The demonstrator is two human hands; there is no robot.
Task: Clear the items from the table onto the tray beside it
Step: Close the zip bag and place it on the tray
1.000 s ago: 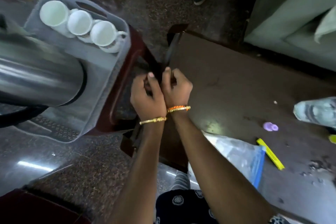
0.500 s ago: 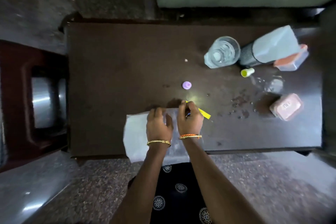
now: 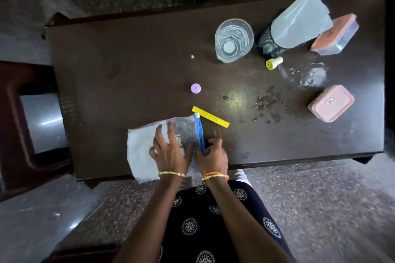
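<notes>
Dark brown worktop on a speckled stone floor; a maroon chair stands at its 9 o'clock side. A person stands at the 6 o'clock edge.

Left hand: fingers spread flat, pressing down on a clear zip bag lying at the near edge, part of it overhanging. Right hand: fingers curled, pinching the bag's blue zip strip at its near end. The two hands sit just beside each other.

A yellow clip lies at 1 o'clock of the bag, touching its far corner. A purple cap sits at 12 o'clock of the bag, apart from it. A glass stands toward 1 o'clock. Beside it, a black mesh item with a pale sheet over it. A small yellow bottle lies just near the glass. Two pink-lidded boxes: one tilted at the far 2 o'clock corner, one flat at 3 o'clock. Dark spill spots and a wet patch lie between them.
</notes>
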